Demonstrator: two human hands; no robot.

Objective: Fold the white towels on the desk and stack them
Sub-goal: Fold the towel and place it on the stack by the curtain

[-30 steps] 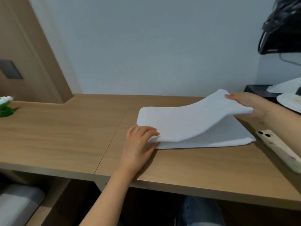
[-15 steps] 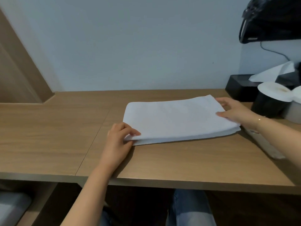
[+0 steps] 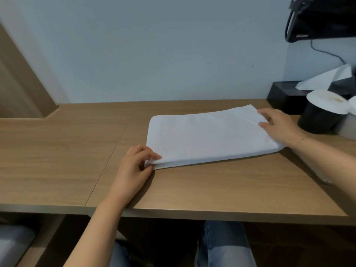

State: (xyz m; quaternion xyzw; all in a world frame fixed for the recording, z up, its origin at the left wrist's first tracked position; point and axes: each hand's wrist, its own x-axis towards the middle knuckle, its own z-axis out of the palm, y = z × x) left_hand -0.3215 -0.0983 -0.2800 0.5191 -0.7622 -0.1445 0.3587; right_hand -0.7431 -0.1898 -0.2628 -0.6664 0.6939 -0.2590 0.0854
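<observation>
While the white terry-cloth towel [image 3: 208,135] lay folded flat, right of centre on the wooden desk [image 3: 57,151], the left hand [image 3: 133,166] pinched its near-left corner, the right hand [image 3: 279,126] rested open on its far-right end; further folding and stacking apparently remained.

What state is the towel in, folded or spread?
Folded. The white towel lies flat on the desk with stacked layers showing along its near edge; the left hand pinches that corner.
</observation>
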